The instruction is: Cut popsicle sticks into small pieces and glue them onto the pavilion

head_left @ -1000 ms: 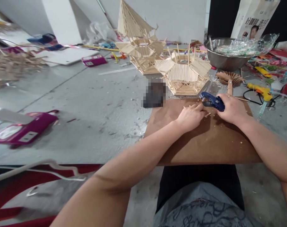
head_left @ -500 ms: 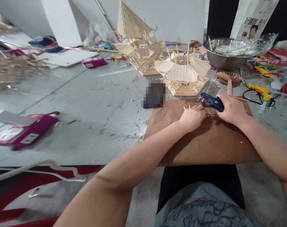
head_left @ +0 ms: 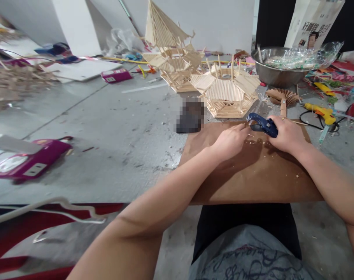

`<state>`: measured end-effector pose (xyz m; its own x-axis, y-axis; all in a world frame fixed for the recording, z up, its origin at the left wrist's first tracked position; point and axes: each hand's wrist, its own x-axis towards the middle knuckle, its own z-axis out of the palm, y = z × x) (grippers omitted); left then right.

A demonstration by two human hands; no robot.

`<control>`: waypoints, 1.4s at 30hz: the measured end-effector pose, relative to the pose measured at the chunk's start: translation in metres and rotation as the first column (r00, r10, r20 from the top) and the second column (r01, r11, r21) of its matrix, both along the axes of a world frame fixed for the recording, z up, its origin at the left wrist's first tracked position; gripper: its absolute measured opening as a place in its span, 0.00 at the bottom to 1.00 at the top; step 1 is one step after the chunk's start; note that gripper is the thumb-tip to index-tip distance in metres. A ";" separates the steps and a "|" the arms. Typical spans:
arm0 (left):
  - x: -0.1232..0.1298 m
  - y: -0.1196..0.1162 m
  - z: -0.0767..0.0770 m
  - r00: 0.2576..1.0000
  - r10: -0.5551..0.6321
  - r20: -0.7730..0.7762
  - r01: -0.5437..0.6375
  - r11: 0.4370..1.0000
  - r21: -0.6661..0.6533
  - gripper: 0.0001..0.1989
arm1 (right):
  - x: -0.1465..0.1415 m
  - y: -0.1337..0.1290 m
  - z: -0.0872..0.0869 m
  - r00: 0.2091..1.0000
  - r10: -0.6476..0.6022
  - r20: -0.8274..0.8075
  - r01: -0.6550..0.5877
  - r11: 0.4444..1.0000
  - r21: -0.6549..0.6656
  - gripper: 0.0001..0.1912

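The dark blue hand cutter (head_left: pixel 263 125) is in my right hand (head_left: pixel 288 134), above the far half of a brown board (head_left: pixel 264 179). My fingers are wrapped around it, and its two curved ends stand parted, pointing toward my left hand (head_left: pixel 229 142). That hand is just beside them, palm down with the fingers bent; I cannot tell whether anything is pinched beneath them. Pale wood crumbs (head_left: pixel 263 143) are scattered on the board between my hands and nearer to me. Just past its far edge stands a hexagonal stick model (head_left: pixel 225 90) with upright sticks on top, and behind it, to the left, a taller stick pagoda (head_left: pixel 163 29) with a pointed roof. To my right are a folded paper fan (head_left: pixel 282 94), a yellow glue gun (head_left: pixel 319 111) and, farther back, a steel bowl (head_left: pixel 277 74) holding clear plastic wrap.
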<state>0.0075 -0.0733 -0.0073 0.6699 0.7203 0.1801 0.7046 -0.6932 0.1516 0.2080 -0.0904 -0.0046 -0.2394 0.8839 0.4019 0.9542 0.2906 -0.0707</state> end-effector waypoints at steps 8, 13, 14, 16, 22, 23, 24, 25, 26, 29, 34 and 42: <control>-0.028 0.014 0.007 0.946 0.143 0.291 -0.174 0.981 0.083 0.11 | 0.002 0.002 0.000 0.999 -0.036 0.012 0.036 0.999 0.008 0.23; -0.027 0.012 0.010 0.824 0.204 0.528 -0.250 0.968 0.015 0.06 | 0.002 0.002 0.000 0.999 -0.031 0.027 0.031 0.999 0.008 0.22; -0.025 0.010 0.009 0.783 0.226 0.580 -0.246 0.968 -0.044 0.06 | 0.002 0.002 -0.001 0.999 -0.026 0.026 0.025 1.000 0.012 0.22; -0.020 0.008 0.008 0.668 0.288 0.686 -0.180 0.957 -0.227 0.04 | 0.003 0.002 -0.002 1.000 -0.016 0.014 0.015 1.000 0.024 0.21; -0.008 0.006 0.004 0.312 0.579 0.753 0.310 0.687 -0.657 0.05 | 0.000 0.000 -0.001 0.997 0.015 -0.069 -0.012 0.998 0.055 0.24; -0.007 0.004 0.004 0.295 0.606 0.739 0.363 0.644 -0.673 0.06 | -0.001 -0.001 0.000 0.996 0.021 -0.081 -0.016 0.998 0.054 0.25; -0.005 0.003 0.005 0.287 0.628 0.723 0.406 0.604 -0.686 0.05 | -0.002 -0.002 0.001 0.996 0.027 -0.091 -0.023 0.998 0.051 0.26; -0.003 0.001 0.006 0.286 0.647 0.707 0.439 0.567 -0.697 0.05 | -0.003 -0.003 0.002 0.995 0.036 -0.098 -0.031 0.998 0.049 0.27; -0.001 -0.001 0.006 0.290 0.662 0.691 0.461 0.536 -0.707 0.05 | -0.004 -0.004 0.002 0.993 0.048 -0.105 -0.043 0.998 0.048 0.27; 0.005 -0.006 0.005 0.314 0.678 0.665 0.484 0.489 -0.726 0.05 | -0.006 -0.005 0.003 0.991 0.087 -0.104 -0.081 0.995 0.056 0.29; 0.010 -0.009 -0.004 0.294 0.654 0.697 0.497 0.518 -0.696 0.06 | -0.008 -0.007 0.003 0.991 0.113 -0.072 -0.108 0.992 0.067 0.31; 0.007 -0.007 -0.003 0.463 0.525 0.715 0.395 0.600 -0.696 0.05 | -0.005 -0.003 -0.003 0.980 0.179 -0.086 -0.162 0.971 0.175 0.32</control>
